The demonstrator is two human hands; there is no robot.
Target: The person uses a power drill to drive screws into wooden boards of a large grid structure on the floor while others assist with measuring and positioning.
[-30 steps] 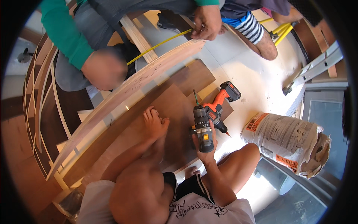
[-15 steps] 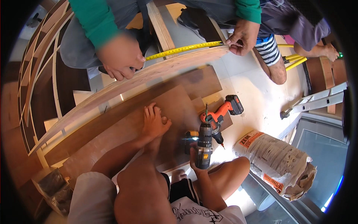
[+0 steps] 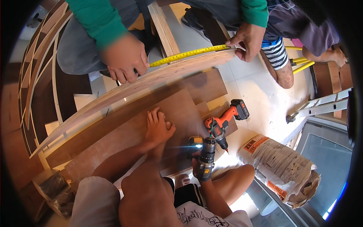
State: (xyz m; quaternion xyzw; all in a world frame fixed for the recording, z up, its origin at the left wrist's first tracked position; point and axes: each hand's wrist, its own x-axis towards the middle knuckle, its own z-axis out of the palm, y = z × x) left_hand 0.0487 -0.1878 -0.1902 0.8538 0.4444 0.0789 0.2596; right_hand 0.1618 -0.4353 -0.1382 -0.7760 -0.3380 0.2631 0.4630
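A dark grey drill (image 3: 206, 160) sits between the person's bent knees, above the edge of a brown board (image 3: 174, 109), its right grip (image 3: 195, 165) clamped around it. It has a ribbed collar with white scale markings, a small yellow switch and a slim bit; a bright light glows just beside it. The left grip (image 3: 158, 126) lies with fingers extended, slightly apart. An orange-and-black drill (image 3: 227, 114) rests near, bearing a small label. A torn paper bag (image 3: 281, 166) carries orange panels with bold dark lettering and fine print; black script marks the shirt (image 3: 200, 216).
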